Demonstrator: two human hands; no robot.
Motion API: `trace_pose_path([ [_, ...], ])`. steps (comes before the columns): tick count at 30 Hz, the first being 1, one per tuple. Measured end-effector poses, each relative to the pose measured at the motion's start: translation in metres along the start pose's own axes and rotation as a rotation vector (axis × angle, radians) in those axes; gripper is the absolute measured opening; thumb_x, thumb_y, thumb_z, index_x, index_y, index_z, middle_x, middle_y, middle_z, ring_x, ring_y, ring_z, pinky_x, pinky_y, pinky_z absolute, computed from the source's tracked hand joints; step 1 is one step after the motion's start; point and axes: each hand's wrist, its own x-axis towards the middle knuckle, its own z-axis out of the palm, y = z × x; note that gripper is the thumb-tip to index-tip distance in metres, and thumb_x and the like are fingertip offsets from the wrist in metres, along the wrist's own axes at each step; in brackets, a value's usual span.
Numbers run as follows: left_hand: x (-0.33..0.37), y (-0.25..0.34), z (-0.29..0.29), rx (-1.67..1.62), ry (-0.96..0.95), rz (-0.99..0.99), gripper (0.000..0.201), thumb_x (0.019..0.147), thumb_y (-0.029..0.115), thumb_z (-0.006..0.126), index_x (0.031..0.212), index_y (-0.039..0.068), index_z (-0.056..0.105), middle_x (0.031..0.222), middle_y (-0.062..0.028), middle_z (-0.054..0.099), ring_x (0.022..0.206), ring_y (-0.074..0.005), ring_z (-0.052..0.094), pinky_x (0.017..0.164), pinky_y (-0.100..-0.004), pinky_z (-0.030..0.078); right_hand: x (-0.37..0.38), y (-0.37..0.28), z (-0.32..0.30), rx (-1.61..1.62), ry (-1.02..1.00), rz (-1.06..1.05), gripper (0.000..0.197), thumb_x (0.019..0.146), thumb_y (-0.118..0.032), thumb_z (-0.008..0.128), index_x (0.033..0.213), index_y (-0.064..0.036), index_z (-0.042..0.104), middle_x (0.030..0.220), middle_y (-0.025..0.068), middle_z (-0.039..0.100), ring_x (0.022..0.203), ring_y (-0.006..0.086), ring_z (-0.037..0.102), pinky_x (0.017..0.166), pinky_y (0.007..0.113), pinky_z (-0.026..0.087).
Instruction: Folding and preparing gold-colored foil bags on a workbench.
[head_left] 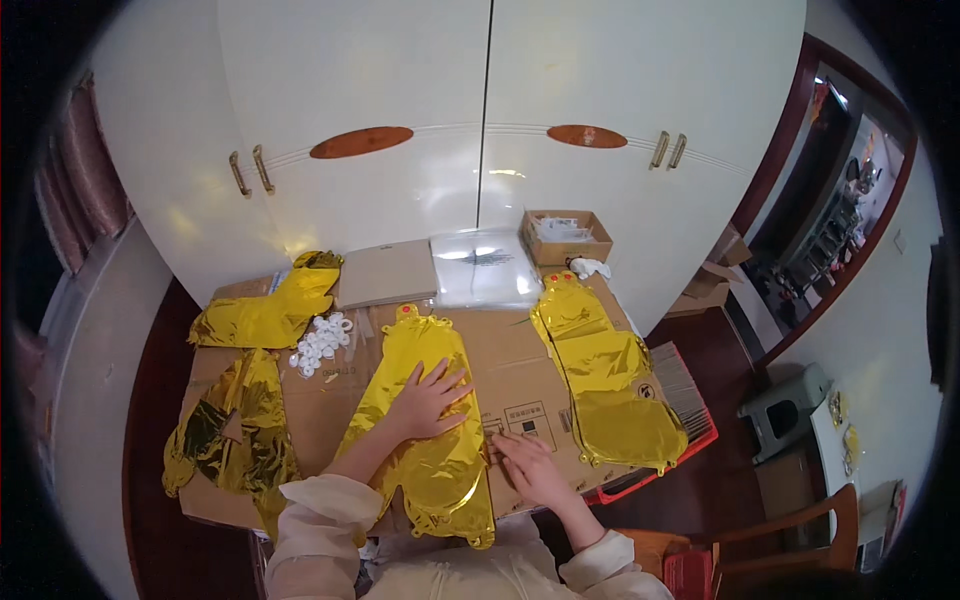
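Note:
A flat, uninflated gold foil balloon (440, 350) lies lengthwise in front of me on a cardboard-covered table (500, 350). My left hand (430, 402) rests on its middle, palm down with the fingers spread. Just right of the balloon's edge, my right hand (532, 466) lies on the cardboard, fingers stretched out and nothing visible in them. A second gold foil balloon (605, 375) is laid flat on the right side. On the left are a crumpled gold foil balloon (235, 430) and a folded pile of gold foil (265, 310).
White plastic rings (320, 342) are heaped left of the middle balloon. Along the back stand grey-brown card sheets (388, 274), clear plastic bags (485, 270) and a small cardboard box (566, 238). A red crate (690, 395) and wooden chair (790, 540) are at right; white cabinets (360, 80) rise behind.

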Motion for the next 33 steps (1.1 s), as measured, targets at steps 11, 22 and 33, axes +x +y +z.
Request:
trace_pose_path([
  [11, -0.002, 0.001, -0.004, -0.058, -0.012, -0.003, 0.062, 0.088, 0.050, 0.061, 0.141, 0.020, 0.049, 0.151, -0.0045, 0.042, 0.143, -0.0332, 0.030, 0.115, -0.0620, 0.019, -0.003, -0.009, 0.003, -0.245, -0.174, -0.194, 0.041, 0.085, -0.017, 0.061, 0.125, -0.0110, 0.063, 0.133, 0.0041, 0.060, 0.132, 0.0216, 0.048, 0.111, 0.045, 0.033],
  [22, -0.002, 0.000, -0.004, -0.060, -0.008, -0.009, 0.060, 0.088, 0.047, 0.061, 0.140, 0.020, 0.050, 0.150, -0.0017, 0.043, 0.144, -0.0311, 0.030, 0.115, -0.0623, 0.019, -0.006, -0.007, 0.005, -0.272, -0.165, -0.196, 0.037, 0.084, -0.020, 0.062, 0.120, -0.0114, 0.067, 0.128, 0.0024, 0.065, 0.131, 0.0221, 0.050, 0.111, 0.044, 0.034],
  [33, 0.018, -0.006, -0.008, 0.050, 0.016, -0.036, 0.062, 0.090, 0.050, 0.056, 0.139, 0.013, 0.049, 0.144, -0.0033, 0.049, 0.139, -0.0287, 0.038, 0.113, -0.0634, 0.020, -0.005, -0.008, 0.002, -0.250, -0.168, -0.179, 0.035, 0.085, -0.021, 0.060, 0.118, -0.0111, 0.069, 0.127, 0.0026, 0.066, 0.133, 0.0244, 0.049, 0.112, 0.046, 0.034],
])
